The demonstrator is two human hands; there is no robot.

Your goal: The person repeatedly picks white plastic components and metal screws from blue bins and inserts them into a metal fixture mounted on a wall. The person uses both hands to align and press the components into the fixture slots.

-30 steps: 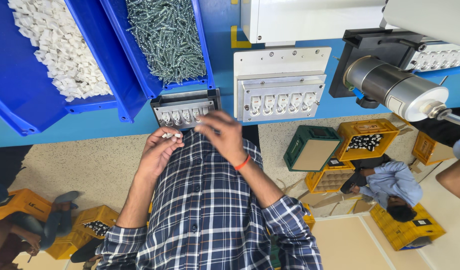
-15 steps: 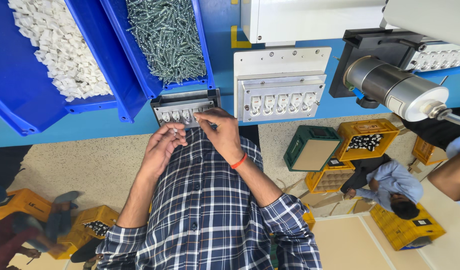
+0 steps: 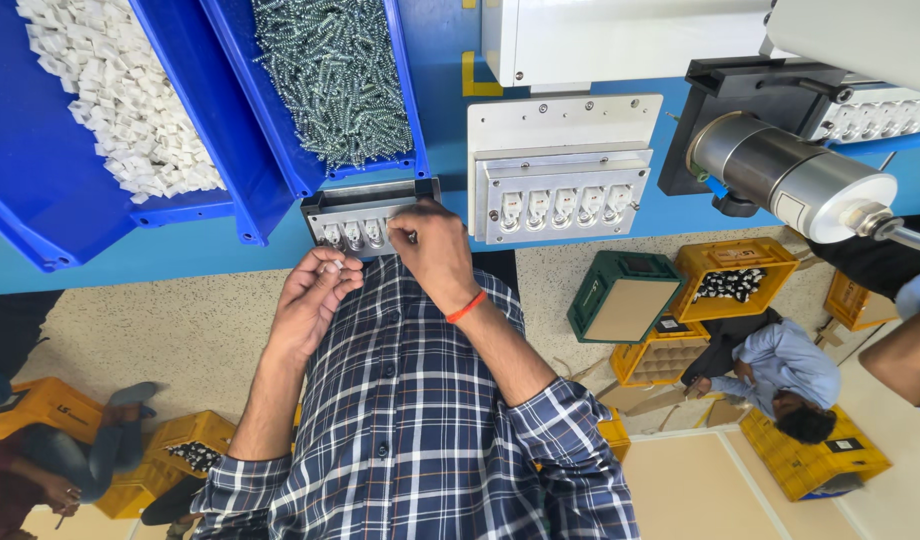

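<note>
My right hand [image 3: 435, 245], with an orange band on its wrist, rests its fingertips on a small metal fixture [image 3: 352, 214] that has a row of slots, and pinches a small white piece at a slot. Just below and to the left, my left hand [image 3: 315, 292] is curled around several small white pieces near my chest. Above the fixture, a blue bin [image 3: 280, 150] holds a heap of metal screws [image 3: 335, 80]. Another blue bin [image 3: 40, 215] on its left holds white plastic parts [image 3: 120, 100].
A larger white fixture plate [image 3: 565, 185] with a row of sockets sits right of my hands, below a white machine housing [image 3: 620, 35]. A grey metal cylinder [image 3: 795, 180] sticks out at right. Yellow and green crates [image 3: 740, 285] and other people are on the floor.
My right hand has moved down and left onto the small fixture's slots. My left hand has stayed curled just below it.
</note>
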